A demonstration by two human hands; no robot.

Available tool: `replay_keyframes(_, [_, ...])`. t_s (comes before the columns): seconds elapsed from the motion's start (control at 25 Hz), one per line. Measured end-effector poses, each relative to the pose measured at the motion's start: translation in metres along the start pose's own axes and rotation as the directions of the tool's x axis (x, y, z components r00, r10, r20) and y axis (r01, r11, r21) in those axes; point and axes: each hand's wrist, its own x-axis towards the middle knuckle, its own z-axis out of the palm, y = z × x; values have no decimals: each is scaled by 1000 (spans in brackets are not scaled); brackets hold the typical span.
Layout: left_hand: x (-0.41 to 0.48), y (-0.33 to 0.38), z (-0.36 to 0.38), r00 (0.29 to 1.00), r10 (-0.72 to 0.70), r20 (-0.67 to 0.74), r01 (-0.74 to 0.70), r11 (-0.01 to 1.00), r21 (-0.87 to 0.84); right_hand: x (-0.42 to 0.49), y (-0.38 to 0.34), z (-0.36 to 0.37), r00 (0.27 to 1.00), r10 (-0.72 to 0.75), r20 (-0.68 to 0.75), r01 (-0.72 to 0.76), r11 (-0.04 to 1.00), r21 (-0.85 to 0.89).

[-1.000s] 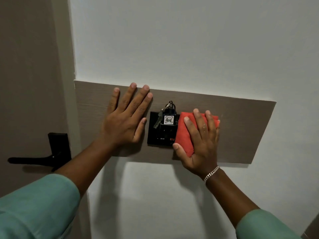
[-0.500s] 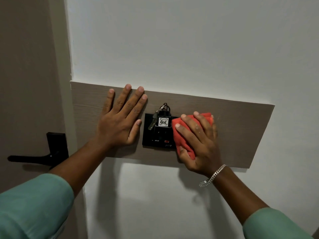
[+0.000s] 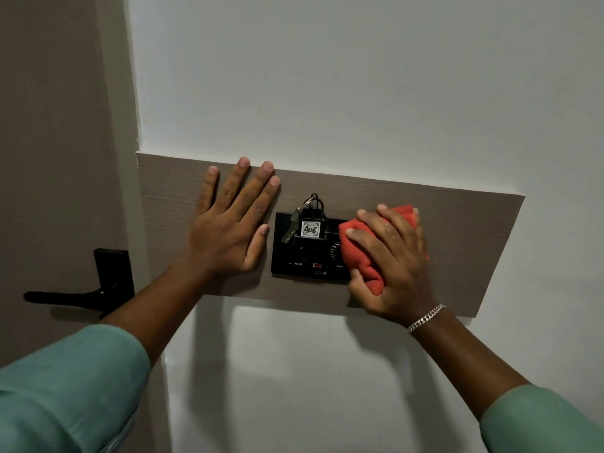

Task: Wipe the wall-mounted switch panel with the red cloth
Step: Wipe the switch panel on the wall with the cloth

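Note:
A black switch panel (image 3: 304, 256) is set into a brown wood-grain board (image 3: 470, 230) on the white wall. A key tag marked 406 (image 3: 310, 229) with keys hangs in the panel's top slot. My right hand (image 3: 395, 266) presses a bunched red cloth (image 3: 359, 253) against the panel's right end, covering that part. My left hand (image 3: 228, 230) lies flat on the board just left of the panel, fingers spread, holding nothing.
A black lever door handle (image 3: 81, 294) sticks out from the brown door at the left. White wall (image 3: 327, 76) surrounds the board above and below. A silver bracelet (image 3: 425, 318) is on my right wrist.
My right hand with the cloth has slid right and bunched the cloth, uncovering more of the panel's middle. My left hand has stayed flat on the board.

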Motion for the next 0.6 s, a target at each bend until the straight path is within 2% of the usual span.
replay_keyframes(0.12, [1, 0, 1, 1000, -2, 3, 2, 1000, -6, 7, -23, 13, 994, 103, -31, -102, 994, 31])
replay_keyframes(0.28, [0, -1, 2, 1000, 0, 0, 0, 1000, -14, 3, -9, 9, 1000, -7, 4, 7, 1000, 25])
replay_keyframes(0.32, [-1, -1, 2, 1000, -3, -3, 3, 1000, -14, -1, -7, 10, 1000, 25, -12, -25, 1000, 14])
replay_keyframes(0.44, [0, -1, 1, 1000, -2, -15, 1, 1000, -23, -11, -33, 30, 961, 262, -93, -264, 964, -19])
replay_keyframes(0.6, [-1, -1, 2, 1000, -2, -19, 2, 1000, -22, -34, -44, 43, 945, 303, -121, -312, 948, -63])
